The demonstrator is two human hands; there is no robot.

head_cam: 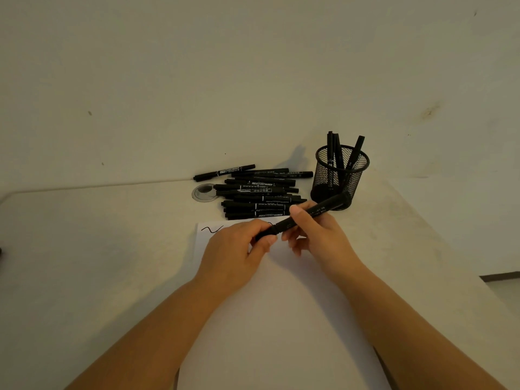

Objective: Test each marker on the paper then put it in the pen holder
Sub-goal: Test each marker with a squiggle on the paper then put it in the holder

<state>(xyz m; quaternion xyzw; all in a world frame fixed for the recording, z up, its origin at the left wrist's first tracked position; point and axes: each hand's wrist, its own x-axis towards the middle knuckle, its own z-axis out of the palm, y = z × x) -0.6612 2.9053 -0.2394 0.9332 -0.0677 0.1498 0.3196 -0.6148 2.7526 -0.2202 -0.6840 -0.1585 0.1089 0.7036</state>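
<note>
the left hand (239,249) is covering the lower end of the marker (306,216), so its tip or cap is not showing. both hands are hiding part of the wavy line on the paper (281,319), whose near edge is running off the bottom of the frame.

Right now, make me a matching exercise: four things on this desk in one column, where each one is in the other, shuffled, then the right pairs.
Things
1. marker in hand
2. pen holder
3. loose markers
4. wavy line

Places
A. piled on the desk left of the mesh cup
B. drawn at the paper's far left corner
C. held by both hands above the paper
D. standing at the right, a few markers inside

Pairs: 1-C, 2-D, 3-A, 4-B
</note>
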